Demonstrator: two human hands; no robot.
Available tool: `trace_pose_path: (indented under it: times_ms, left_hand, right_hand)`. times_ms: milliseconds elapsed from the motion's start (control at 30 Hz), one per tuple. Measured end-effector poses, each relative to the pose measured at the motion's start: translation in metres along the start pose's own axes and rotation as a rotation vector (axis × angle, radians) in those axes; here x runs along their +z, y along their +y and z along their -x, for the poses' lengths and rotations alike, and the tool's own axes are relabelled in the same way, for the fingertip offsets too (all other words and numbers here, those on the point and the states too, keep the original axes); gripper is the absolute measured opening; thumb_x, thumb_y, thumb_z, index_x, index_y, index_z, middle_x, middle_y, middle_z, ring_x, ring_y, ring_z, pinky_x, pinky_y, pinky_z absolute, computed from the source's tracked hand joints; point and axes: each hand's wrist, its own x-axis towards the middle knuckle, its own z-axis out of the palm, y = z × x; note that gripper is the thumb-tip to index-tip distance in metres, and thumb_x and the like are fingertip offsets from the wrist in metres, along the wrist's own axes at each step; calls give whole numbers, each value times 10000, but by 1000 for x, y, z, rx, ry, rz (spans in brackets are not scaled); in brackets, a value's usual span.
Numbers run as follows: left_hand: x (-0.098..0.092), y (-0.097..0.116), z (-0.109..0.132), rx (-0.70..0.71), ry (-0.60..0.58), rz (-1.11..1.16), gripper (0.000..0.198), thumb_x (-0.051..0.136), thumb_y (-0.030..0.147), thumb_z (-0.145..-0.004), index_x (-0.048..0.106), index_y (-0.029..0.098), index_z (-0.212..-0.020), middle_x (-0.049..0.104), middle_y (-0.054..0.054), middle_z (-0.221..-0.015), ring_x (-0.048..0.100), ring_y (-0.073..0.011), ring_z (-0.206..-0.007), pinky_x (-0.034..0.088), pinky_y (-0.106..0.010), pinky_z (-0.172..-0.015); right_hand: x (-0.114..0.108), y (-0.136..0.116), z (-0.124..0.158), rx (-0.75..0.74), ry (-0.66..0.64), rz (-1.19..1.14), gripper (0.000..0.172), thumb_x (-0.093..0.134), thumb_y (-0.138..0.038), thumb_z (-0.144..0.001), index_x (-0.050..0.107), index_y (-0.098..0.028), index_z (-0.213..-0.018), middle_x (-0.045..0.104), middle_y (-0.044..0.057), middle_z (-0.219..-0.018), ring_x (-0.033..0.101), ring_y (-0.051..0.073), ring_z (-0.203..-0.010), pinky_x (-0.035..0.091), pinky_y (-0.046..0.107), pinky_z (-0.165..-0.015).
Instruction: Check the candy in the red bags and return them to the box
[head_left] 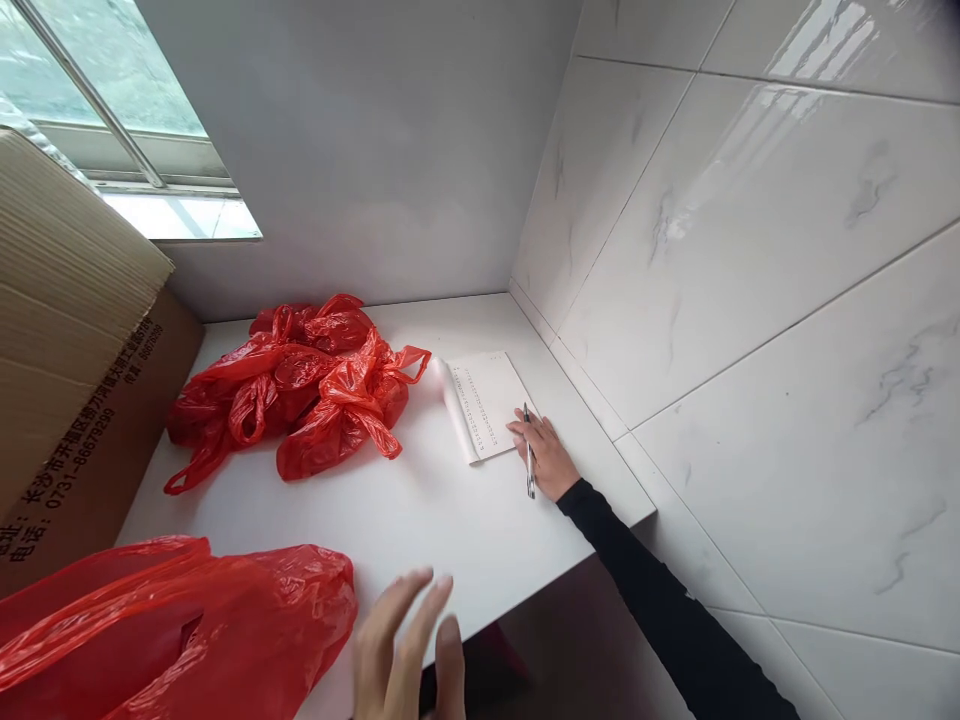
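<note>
My right hand [547, 455] rests at the near right edge of a notepad [499, 390] on the white table. A slim silver and dark pen [530, 470] is held in it, pointing across the fingers. The pad's front sheet is rolled back on the left, and columns of small marks show on the open page. My left hand [411, 645] is raised at the bottom of the view, fingers apart and nothing in them, slightly blurred. Just left of it is a large red plastic bag [277, 610], cut off by the frame's lower edge.
Several knotted red plastic bags [300, 385] are heaped on the table [405, 520] toward the back left. A cardboard box [75, 350] stands at the left below a window [135, 80]. Marble-patterned tiles [750, 270] wall in the right side.
</note>
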Motion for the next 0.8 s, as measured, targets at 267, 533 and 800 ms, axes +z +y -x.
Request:
trace_pose_path:
  times_ms: [267, 533, 800]
  left_hand:
    - [63, -63, -28, -39, -166, -84, 404, 487, 218, -976, 499, 160, -1376, 558, -145, -1335, 505, -258, -1284, 459, -459, -1057]
    - [68, -80, -20, 12, -287, -189, 553, 437, 172, -982, 327, 212, -1523, 472, -128, -1507, 347, -283, -1451, 270, -569, -1192]
    - [74, -75, -21, -18, -309, -368, 595, 467, 248, -968, 324, 73, -1518, 442, -206, -1509, 312, -342, -1463, 216, -571, -1210]
  right_hand:
    - [4, -18, 75, -79, -56, 124, 318, 382, -222, -1030, 547, -222, -1301, 411, 106, -1564, 288, 266, -1490, 298, 601, -1192]
    - [-11, -64, 107, 30, 13, -118, 305, 376, -283, -1035, 565, -252, -1272, 662, 94, -1182, 634, 236, -1115, 535, 484, -966]
    - [-4, -51, -8, 218, 39, -530, 220, 584, -287, -923, 625, -242, -1134, 677, 2, -883, 620, 140, -731, 523, 276, -670]
